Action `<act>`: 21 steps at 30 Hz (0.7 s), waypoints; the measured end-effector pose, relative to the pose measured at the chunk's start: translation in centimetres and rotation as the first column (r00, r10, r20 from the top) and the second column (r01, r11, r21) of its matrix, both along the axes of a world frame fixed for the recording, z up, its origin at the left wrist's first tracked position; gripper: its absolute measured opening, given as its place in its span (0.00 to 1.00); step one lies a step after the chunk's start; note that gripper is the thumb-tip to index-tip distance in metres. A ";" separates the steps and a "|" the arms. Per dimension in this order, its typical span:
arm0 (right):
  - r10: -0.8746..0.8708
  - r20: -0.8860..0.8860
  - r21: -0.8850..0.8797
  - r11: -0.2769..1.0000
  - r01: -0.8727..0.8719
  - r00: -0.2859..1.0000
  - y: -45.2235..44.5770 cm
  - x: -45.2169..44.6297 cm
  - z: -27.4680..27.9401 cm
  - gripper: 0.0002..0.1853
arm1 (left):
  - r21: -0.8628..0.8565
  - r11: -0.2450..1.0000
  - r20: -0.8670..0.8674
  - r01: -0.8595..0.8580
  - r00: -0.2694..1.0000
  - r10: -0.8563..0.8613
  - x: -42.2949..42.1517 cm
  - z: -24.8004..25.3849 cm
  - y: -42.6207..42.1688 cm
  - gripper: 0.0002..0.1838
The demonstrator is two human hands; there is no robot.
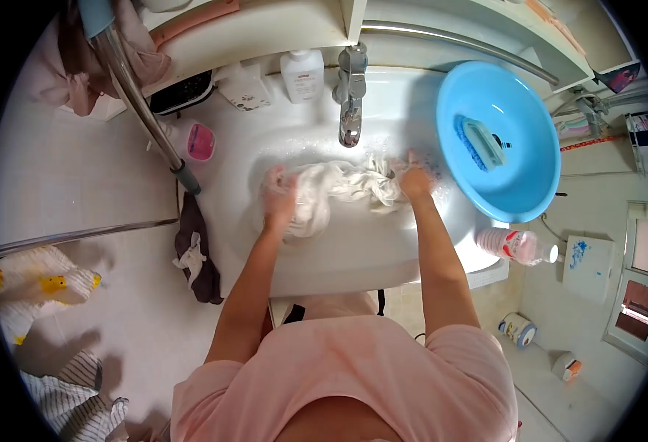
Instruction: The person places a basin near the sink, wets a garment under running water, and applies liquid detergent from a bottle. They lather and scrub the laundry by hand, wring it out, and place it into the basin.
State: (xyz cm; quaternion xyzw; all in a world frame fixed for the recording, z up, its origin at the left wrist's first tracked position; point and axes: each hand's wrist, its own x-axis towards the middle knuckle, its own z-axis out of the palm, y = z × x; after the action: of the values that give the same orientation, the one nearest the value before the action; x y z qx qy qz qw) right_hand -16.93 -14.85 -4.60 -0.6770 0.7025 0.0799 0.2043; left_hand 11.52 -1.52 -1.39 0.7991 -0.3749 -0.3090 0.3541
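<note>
Pink shirt (346, 361) occupies the near side; left hand (280, 193) and right hand (414, 180) grip opposite ends of white cloth (313, 197) inside the sink (339, 271).

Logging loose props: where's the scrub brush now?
In the head view, the scrub brush lies inside the blue basin, on the person's right of the faucet, above the plastic bottle.

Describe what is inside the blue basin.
The blue basin holds a pale green brush with blue bristles. Small dark marks show beside it, too small to read. The patch of basin floor beneath the brush is covered.
</note>
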 end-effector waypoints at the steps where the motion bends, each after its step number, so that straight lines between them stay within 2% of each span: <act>1: 0.126 -0.081 -0.010 0.992 -0.127 0.989 0.4 0.7 -0.3 0.37 | -0.041 0.980 0.274 0.193 0.946 -0.175 -1.5 0.6 0.8 0.28; 2: 0.247 -0.162 -0.009 0.968 -0.252 0.955 0.8 1.5 -0.4 0.38 | -0.025 0.940 0.447 0.340 0.845 -0.294 -2.6 1.2 1.3 0.29; 3: 0.267 -0.006 0.135 0.955 -0.264 0.964 1.3 2.7 0.3 0.41 | 0.083 0.894 0.493 0.440 0.762 -0.421 -3.9 1.5 1.4 0.29; 4: 0.342 0.186 0.199 0.905 -0.376 0.921 3.0 4.4 5.2 0.40 | 0.207 0.845 0.488 0.492 0.697 -0.525 -5.1 1.5 1.5 0.30; 5: 0.332 0.189 0.151 0.920 -0.361 0.924 4.9 5.4 4.4 0.39 | 0.307 0.793 0.472 0.526 0.640 -0.607 -6.0 0.7 1.6 0.30; 6: 0.399 0.051 0.016 0.916 -0.400 0.915 7.2 6.5 1.6 0.38 | 0.362 0.754 0.466 0.548 0.594 -0.655 -6.5 -0.4 1.5 0.31; 7: 0.429 -0.009 -0.062 0.901 -0.429 0.903 10.0 6.6 -1.3 0.33 | 0.395 0.726 0.467 0.564 0.557 -0.687 -6.7 -1.8 1.4 0.31; 9: 0.431 0.043 -0.133 0.896 -0.423 0.901 12.6 6.3 -0.5 0.29 | 0.436 0.677 0.456 0.593 0.503 -0.734 -6.5 -4.7 0.9 0.33; 12: 0.506 -0.010 -0.184 0.847 -0.499 0.862 10.4 6.5 -3.1 0.28 | 0.522 0.590 0.416 0.616 0.420 -0.806 -5.8 -8.8 -1.2 0.35; 15: 0.505 -0.003 -0.115 0.857 -0.502 0.863 5.5 7.4 -3.9 0.26 | 0.562 0.559 0.376 0.610 0.413 -0.829 -4.7 -14.1 -3.3 0.36; 17: 0.453 0.045 0.018 0.891 -0.454 0.891 3.2 8.0 -2.7 0.25 | 0.562 0.545 0.330 0.622 0.435 -0.837 -4.6 -16.5 -4.0 0.37; 19: 0.419 0.069 0.133 0.895 -0.425 0.905 1.4 8.2 -1.8 0.22 | 0.609 0.453 0.179 0.651 0.444 -0.878 -4.2 -14.5 -5.4 0.40; 21: 0.401 0.084 0.209 0.888 -0.410 0.912 0.0 8.6 -1.3 0.21 | 0.638 0.328 -0.040 0.697 0.456 -0.889 -3.7 -10.1 -7.6 0.43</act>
State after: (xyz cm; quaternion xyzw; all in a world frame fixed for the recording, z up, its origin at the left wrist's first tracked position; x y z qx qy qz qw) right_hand -8.36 -14.81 -5.89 -0.7830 0.5283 0.1856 0.2709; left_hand 7.78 -9.12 -11.48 0.6081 -0.6605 -0.4062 -0.1701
